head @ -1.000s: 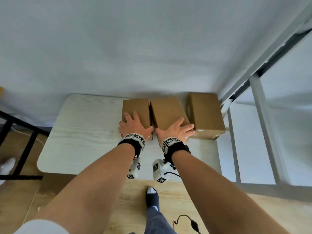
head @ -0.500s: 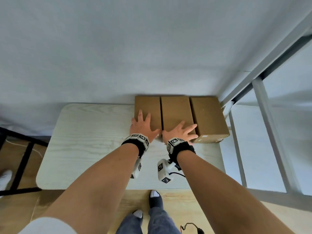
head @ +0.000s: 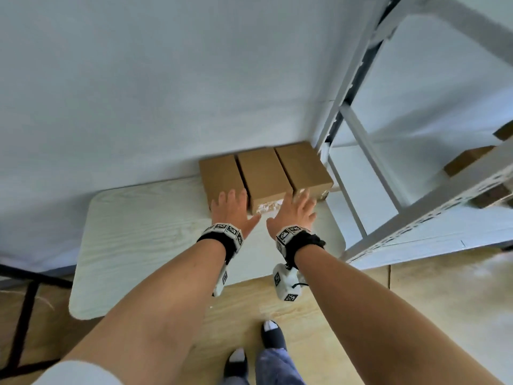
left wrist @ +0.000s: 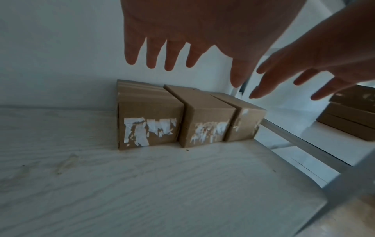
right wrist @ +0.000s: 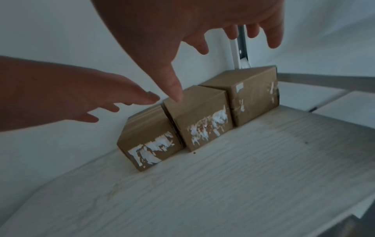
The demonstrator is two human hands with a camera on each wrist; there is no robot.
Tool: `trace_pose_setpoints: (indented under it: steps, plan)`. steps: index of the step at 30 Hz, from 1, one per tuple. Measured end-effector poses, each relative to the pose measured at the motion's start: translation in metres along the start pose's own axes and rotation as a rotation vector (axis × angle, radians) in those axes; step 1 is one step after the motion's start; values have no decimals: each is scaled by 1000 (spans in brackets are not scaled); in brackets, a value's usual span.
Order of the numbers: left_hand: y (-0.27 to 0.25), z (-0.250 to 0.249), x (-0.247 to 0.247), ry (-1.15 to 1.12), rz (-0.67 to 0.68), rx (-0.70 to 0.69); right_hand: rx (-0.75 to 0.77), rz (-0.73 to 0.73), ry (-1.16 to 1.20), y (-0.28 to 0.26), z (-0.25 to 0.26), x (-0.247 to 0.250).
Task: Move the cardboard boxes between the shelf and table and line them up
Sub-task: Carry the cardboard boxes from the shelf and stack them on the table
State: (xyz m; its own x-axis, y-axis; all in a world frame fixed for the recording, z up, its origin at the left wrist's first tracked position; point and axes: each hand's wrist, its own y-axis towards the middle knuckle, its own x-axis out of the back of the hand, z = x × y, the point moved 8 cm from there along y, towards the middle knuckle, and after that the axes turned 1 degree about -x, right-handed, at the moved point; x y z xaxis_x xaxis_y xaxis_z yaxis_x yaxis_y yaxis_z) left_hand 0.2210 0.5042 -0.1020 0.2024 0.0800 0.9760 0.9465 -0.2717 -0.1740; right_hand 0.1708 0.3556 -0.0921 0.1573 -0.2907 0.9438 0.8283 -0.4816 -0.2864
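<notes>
Head view: three plain brown cardboard boxes [head: 262, 173] sit side by side, touching, at the back of my pale wood-grain table [head: 144, 234], against the white wall. Torn white label scraps mark their fronts; no words readable. My left hand [head: 231, 211] and right hand [head: 295, 211] hover, fingers spread, holding nothing. A grey metal shelf [head: 416, 218] stands right.

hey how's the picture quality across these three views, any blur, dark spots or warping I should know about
Head view: bright and even, with wide-angle warping that bends the shelf frame, and smear at the right edge. Left wrist view: dim and bluish, the left hand a dark blurred shape, the boxes fairly sharp. Right wrist view: also dim, the right hand underexposed and soft, the table grain readable.
</notes>
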Motion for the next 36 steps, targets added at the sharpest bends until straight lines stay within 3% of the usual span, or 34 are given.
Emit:
trace_pose_setpoints:
  steps: [11,20,28,36]
  plan:
    - [-94,-96,-32,42,-53,-77,214,-60,-17,-72,-100,5]
    - [-186,-239,-68,94,-43,-80,426,-14,-93,-123,-255,7]
    - [-216,-349,-91,128,-43,-160,290,-68,-97,-122,-396,38]
    - [-179,-453,-87,142,-13,-297,123,-99,-63,-76,-496,73]
